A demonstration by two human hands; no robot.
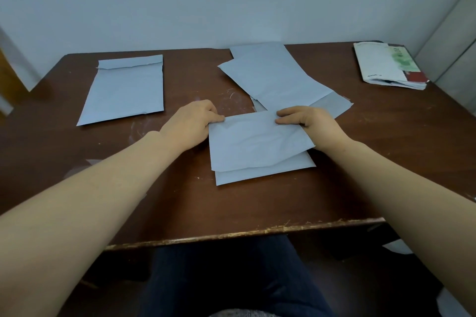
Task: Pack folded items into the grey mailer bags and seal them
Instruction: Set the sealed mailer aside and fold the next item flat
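While the left hand [195, 121] and right hand [306, 123] each pinch a far corner of a mailer [257, 141] at table [180, 201] centre, its near edge overlaps a second mailer [257, 175]. A flat mailer [126, 90] lies well apart at 10 o'clock, a pile [275, 77] at 12, papers [386, 64] at 2; open table runs to the 6 o'clock edge.

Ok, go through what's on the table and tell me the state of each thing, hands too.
Left hand: pinches the front mailer bag's far left corner.
Right hand: pinches its far right corner.
Front mailer bag: creased, held at its far edge, lying over another grey layer.
Left mailer bag: flat, flap folded over, untouched.
Pile of mailer bags: loose, overlapping, untouched.
Stack of papers: at the far right corner, untouched.
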